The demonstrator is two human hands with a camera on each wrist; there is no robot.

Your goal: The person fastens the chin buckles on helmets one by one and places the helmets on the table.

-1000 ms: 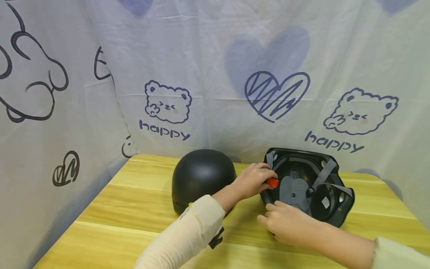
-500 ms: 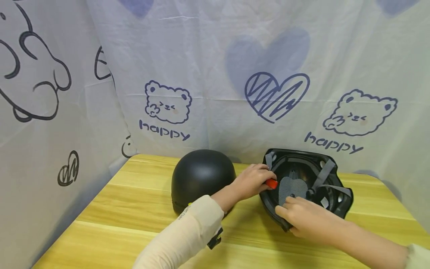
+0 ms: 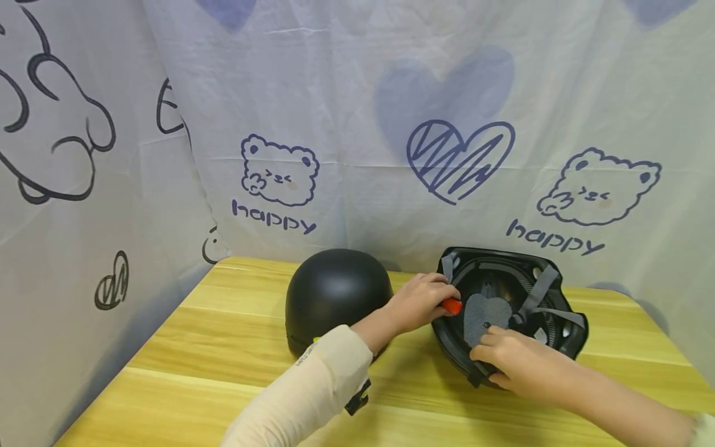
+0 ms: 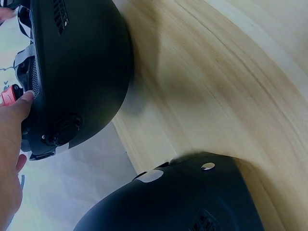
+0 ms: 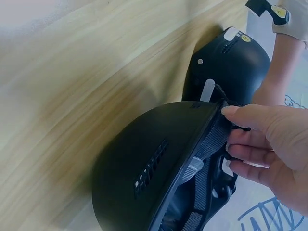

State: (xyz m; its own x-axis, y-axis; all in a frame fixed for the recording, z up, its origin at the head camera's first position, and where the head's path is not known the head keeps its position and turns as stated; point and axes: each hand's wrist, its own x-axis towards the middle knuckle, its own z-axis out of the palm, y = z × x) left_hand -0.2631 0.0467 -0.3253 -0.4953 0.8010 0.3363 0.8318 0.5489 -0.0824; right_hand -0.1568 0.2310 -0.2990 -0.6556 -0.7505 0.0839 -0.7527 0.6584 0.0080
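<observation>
A black helmet (image 3: 447,347) lies upturned at the right of the table in the head view, its grey lining (image 3: 485,313) and grey straps (image 3: 540,288) showing. At its left rim my left hand (image 3: 420,301) pinches a red buckle (image 3: 452,305); in the left wrist view the thumb lies by the rim and most fingers are hidden. My right hand (image 3: 519,360) grips the helmet's near edge. Seen from the right wrist, the thumb (image 5: 233,111) presses the rim from outside and the other fingers curl inside it.
Another black helmet (image 3: 337,298) stands dome up left of the first, partly behind my left forearm. A black clip (image 3: 359,398) shows beside my left sleeve. A printed curtain (image 3: 363,93) hangs behind the wooden table (image 3: 223,347).
My right hand has moved right along the near side of the upturned helmet, now over its edge. More of the near rim's left part shows. The left hand has barely shifted.
</observation>
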